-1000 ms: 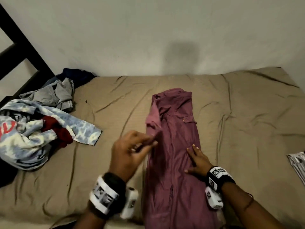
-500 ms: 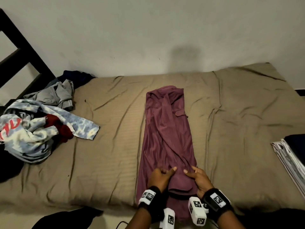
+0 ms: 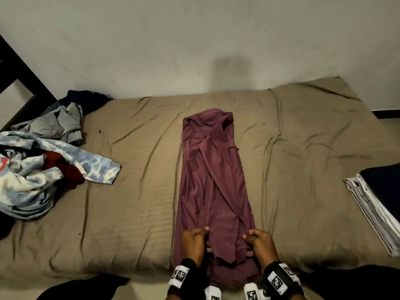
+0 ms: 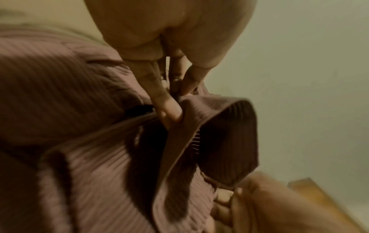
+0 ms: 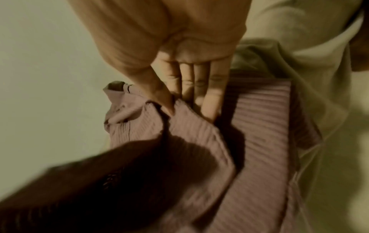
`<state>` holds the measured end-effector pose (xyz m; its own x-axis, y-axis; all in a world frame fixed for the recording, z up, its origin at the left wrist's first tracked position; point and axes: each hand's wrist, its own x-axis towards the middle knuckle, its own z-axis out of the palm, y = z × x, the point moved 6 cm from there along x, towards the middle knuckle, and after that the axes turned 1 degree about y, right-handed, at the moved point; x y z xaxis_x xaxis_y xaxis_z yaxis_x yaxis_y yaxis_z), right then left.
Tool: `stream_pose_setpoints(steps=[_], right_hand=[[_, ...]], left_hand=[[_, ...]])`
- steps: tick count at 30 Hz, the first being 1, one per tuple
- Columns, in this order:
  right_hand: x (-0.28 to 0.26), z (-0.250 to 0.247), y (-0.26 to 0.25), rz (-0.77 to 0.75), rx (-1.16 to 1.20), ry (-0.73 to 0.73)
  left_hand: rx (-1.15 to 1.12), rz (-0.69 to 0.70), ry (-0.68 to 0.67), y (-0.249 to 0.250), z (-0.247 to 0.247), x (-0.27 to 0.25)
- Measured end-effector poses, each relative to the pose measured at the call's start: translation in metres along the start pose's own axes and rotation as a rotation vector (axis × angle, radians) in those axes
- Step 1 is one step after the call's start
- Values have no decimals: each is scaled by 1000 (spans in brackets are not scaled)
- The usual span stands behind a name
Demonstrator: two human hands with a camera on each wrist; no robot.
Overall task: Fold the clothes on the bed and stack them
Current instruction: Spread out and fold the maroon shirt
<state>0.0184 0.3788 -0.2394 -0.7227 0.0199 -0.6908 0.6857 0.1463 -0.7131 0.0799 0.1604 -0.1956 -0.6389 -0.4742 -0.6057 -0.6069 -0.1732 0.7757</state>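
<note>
Both hands are now lifting the shirt (image 3: 213,182) hem: left hand (image 3: 193,243) and right hand (image 3: 260,243) pinching it. I'm judging it half-folded; pile (image 3: 43,165) still waiting, stack (image 3: 376,208) started.

Our left hand (image 3: 194,243) sits at the lower centre of the head view, knuckles up, fingers curled under and thumb tip on top, pinching a fold of the maroon garment (image 3: 213,182). Our right hand (image 3: 260,243) lies just to its right, likewise curled, thumb pressed against the fingers on the same cloth. Both forearms enter from the bottom edge, each wrist wrapped in a black band with white tags. In the left wrist view, thumb and fingers (image 4: 167,102) close on a raised hem; in the right wrist view, fingers (image 5: 209,94) reach down into the fabric.
</note>
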Motion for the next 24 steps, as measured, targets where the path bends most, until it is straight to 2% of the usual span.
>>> stream_pose_setpoints(steps=[2,3,5,7,9,10,11,12,14,16,19,21,24], right_hand=[[-7,2,-2,33,-104,-35],[-10,2,-4,40,-214,-40],[-12,-1,-21,-40,-570,9],[-8,2,-61,-282,-882,181],[4,31,-101,-639,-1016,255],[12,55,-118,-797,-1078,225],[28,82,-130,-895,-1163,121],[49,108,-139,-950,-1266,7],[100,138,-155,-1068,-1477,-128],[150,139,-169,-1007,-1627,-156],[200,127,-192,-878,-1715,-140],[206,129,-206,-879,-1745,-160],[214,134,-225,-995,-1793,-148]], left_hand=[[184,88,61,0,-3,-4],[324,182,95,0,-5,-6],[587,361,122,6,-3,-11],[765,555,122,20,7,-4],[925,724,-3,31,29,6],[1038,770,-124,37,44,11],[1170,824,-220,36,58,20],[1266,816,-304,33,68,34],[1413,784,-370,28,71,62],[1456,691,-389,20,66,79],[1400,747,-261,15,67,92],[1401,752,-215,13,74,90],[1467,726,-176,4,79,87]])
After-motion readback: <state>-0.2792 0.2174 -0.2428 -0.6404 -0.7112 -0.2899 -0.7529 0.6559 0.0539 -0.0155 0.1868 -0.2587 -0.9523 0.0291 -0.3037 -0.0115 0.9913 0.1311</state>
